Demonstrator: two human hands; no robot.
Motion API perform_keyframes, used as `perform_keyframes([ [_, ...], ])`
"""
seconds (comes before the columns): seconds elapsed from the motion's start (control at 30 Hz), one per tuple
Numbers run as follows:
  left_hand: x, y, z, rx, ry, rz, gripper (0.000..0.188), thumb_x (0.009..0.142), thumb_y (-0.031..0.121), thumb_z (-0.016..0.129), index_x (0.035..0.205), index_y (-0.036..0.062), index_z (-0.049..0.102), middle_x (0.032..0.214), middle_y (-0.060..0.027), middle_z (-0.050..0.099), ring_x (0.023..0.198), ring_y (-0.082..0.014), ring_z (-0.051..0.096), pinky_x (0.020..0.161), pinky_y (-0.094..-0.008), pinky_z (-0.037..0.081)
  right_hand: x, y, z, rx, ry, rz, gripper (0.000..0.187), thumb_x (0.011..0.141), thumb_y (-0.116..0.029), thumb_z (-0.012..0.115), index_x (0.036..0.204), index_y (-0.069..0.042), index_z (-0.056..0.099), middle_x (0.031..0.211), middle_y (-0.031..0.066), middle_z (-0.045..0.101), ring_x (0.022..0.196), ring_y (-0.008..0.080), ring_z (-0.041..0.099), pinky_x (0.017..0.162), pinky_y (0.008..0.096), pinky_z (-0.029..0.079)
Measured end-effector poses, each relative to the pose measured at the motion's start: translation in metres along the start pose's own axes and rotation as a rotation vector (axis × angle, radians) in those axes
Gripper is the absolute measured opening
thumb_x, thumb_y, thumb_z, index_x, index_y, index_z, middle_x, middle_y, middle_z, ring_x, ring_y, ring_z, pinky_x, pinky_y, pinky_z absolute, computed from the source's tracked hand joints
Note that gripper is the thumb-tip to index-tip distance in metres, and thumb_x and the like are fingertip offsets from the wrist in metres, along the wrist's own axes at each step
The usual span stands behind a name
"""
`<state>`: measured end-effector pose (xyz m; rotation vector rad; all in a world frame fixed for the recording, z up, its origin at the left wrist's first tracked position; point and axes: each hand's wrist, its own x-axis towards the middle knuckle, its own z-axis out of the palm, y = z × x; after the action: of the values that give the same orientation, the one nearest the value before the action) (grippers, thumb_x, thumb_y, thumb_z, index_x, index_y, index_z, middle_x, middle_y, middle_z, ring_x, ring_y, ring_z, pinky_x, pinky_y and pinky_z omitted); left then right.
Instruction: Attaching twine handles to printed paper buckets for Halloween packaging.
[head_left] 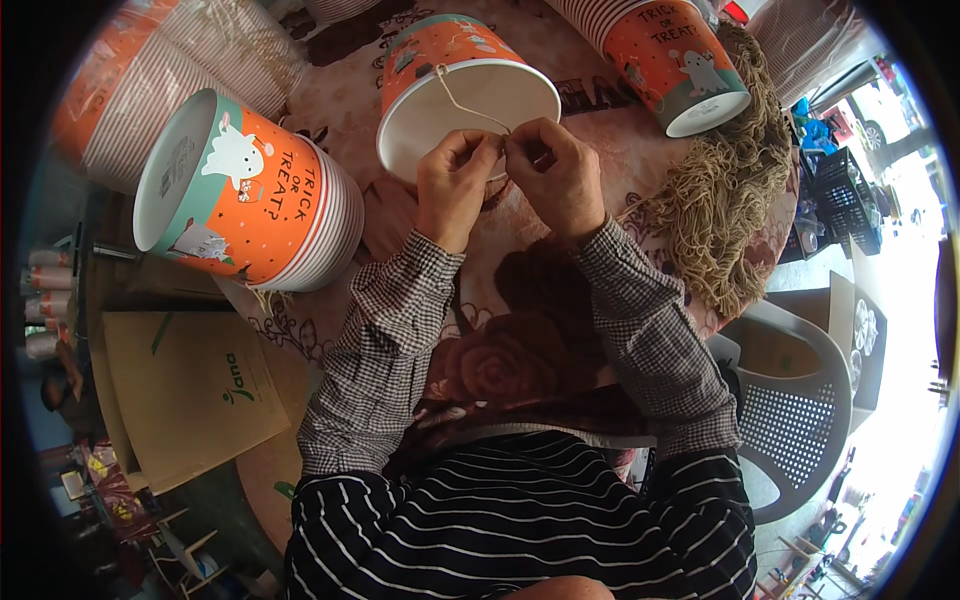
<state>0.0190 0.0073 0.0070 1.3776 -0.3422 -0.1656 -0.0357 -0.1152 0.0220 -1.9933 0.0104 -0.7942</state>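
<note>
A paper bucket [430, 115], orange and green outside and white inside, lies tipped on the table with its mouth toward me. From a spot at its rim a thin beige string [462, 103] runs down to my fingers. My left hand [456, 185] is closed in a pinch at the string. Close beside it, my right hand [556, 172] pinches too, fingertips nearly meeting the left ones. Both hands are in front of the bucket's mouth, hiding part of its lower rim. The string's end between my fingers is too small to make out.
Nested stacks of similar buckets [265, 200] lie at the left and a further stack [680, 60] at the back right. A heap of beige strings [725, 210] hangs over the table's right side. A cardboard box [195, 390] stands lower left, a grey plastic chair [800, 420] lower right.
</note>
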Motion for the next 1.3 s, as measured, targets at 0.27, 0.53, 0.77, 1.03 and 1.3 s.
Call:
perform_keyframes([
  [0.27,0.002,0.006,-0.006,-0.371,-0.139,-0.315,0.019,0.096,0.02,0.053,0.108,0.0059,0.06,0.103,-0.0057,0.062,0.095,-0.0161,0.061,0.078,-0.0335,0.053,0.003,0.017,-0.001,0.735,-0.161,0.424,0.007,0.09,-0.012,0.059,0.092,-0.004,0.06,0.081,0.0029,0.066,0.072,0.0114,0.064,0.06,0.0253,0.052],
  [0.53,0.002,0.011,-0.005,-0.299,-0.104,-0.213,0.019,0.093,0.017,0.059,0.1,-0.0007,0.062,0.092,-0.0071,0.065,0.083,-0.0138,0.064,0.068,-0.0267,0.055,0.006,0.019,-0.008,1.047,-0.275,0.699,0.009,0.096,-0.016,0.053,0.1,-0.009,0.057,0.091,0.0017,0.063,0.082,0.0111,0.061,0.067,0.0261,0.049],
  [0.77,0.001,0.012,-0.002,-0.198,-0.214,-0.079,0.018,0.093,0.015,0.059,0.096,-0.0025,0.062,0.087,-0.0063,0.065,0.079,-0.0126,0.064,0.069,-0.0231,0.054,0.005,0.033,-0.009,1.282,-0.333,0.765,0.009,0.093,-0.017,0.057,0.096,-0.009,0.059,0.086,0.0017,0.064,0.076,0.0111,0.062,0.064,0.0273,0.052],
  [1.03,0.001,0.014,-0.001,-0.193,-0.148,-0.162,0.017,0.091,0.012,0.063,0.1,-0.0021,0.064,0.091,-0.0055,0.067,0.084,-0.0114,0.065,0.074,-0.0221,0.054,0.003,0.019,-0.009,1.014,-0.238,0.681,0.011,0.095,-0.017,0.055,0.099,-0.008,0.06,0.094,0.0018,0.064,0.085,0.0128,0.064,0.069,0.0281,0.052],
  [1.3,0.004,0.008,-0.004,-0.131,-0.072,-0.043,0.017,0.09,0.01,0.063,0.101,-0.0023,0.065,0.092,-0.0054,0.067,0.083,-0.0098,0.062,0.075,-0.0216,0.051,0.004,0.013,-0.013,0.87,-0.312,0.694,0.012,0.094,-0.016,0.058,0.099,-0.005,0.06,0.096,0.0048,0.065,0.083,0.0124,0.063,0.071,0.0271,0.053],
])
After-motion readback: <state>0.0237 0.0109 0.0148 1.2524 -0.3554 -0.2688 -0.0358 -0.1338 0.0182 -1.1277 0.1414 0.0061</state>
